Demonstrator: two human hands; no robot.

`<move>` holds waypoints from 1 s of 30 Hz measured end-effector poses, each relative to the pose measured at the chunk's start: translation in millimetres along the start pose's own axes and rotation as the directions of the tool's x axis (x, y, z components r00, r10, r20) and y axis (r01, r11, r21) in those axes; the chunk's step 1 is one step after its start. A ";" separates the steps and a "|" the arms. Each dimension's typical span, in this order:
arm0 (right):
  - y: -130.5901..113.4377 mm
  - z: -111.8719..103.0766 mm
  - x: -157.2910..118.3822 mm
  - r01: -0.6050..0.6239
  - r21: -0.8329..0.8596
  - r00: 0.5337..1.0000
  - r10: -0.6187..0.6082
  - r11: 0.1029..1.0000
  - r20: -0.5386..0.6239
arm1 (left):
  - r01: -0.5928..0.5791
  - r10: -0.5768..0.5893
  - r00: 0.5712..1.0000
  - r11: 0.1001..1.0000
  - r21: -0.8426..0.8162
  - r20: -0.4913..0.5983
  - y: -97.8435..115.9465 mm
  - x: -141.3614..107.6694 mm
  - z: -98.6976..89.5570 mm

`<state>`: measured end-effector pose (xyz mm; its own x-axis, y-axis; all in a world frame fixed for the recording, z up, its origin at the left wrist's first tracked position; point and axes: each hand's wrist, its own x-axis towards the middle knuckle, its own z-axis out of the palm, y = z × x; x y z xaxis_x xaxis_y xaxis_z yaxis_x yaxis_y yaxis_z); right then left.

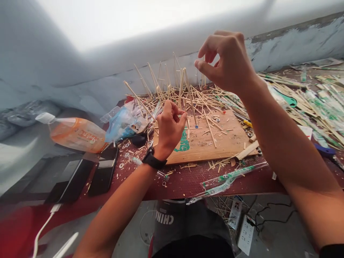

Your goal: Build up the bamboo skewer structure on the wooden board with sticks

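My left hand (pixel 172 123), with a black watch (pixel 154 159) on the wrist, is closed in a pinch low beside an upright frame of thin bamboo sticks (pixel 190 95). What lies between its fingertips is too small to make out. Raised above and to the right of the frame, my right hand (pixel 225 59) has curled fingers, with a gap between thumb and forefinger and nothing visible held. One leg of the frame ends at a small blue spot (pixel 196 126) on the wooden board (pixel 228 143). Several short stick pieces and a green patch (pixel 184 141) are also on the board.
Loose sticks (pixel 204 98) are heaped behind the board. An orange drink bottle (pixel 77 134) lies at the left, near two dark phones (pixel 103 175). Plastic wrappers (pixel 228 179) hang over the table's front edge. More sticks and wrappers (pixel 317 107) cover the right side. A power strip (pixel 245 234) is below.
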<state>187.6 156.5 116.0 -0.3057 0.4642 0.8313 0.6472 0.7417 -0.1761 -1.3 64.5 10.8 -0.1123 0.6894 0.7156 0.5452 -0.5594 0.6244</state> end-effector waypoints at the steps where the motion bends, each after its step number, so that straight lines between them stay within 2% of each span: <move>1: -0.8 -1.0 0.1 0.001 -0.007 1.000 -0.001 1.000 0.003 | 0.000 0.000 1.000 1.000 -0.002 -0.004 -0.4 1.7 1.1; 10: 0.0 -12.8 3.3 -0.003 -0.048 1.000 0.003 0.999 0.008 | 0.045 -0.045 0.999 0.999 -0.030 -0.027 -9.1 6.3 10.6; 20: 2.0 -14.2 2.3 0.016 -0.062 0.999 -0.014 0.998 0.039 | 0.001 0.000 0.999 1.000 0.030 -0.042 -16.8 4.9 21.2; 30: 1.7 -13.8 0.9 0.012 -0.056 0.999 -0.009 0.998 0.050 | -0.016 0.019 0.999 0.999 0.052 -0.042 -16.0 1.3 21.6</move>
<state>198.1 151.4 123.7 -0.3463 0.4810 0.8054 0.6815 0.7190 -0.1364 7.7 84.3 -5.1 -0.1371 0.6588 0.7397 0.5894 -0.5459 0.5954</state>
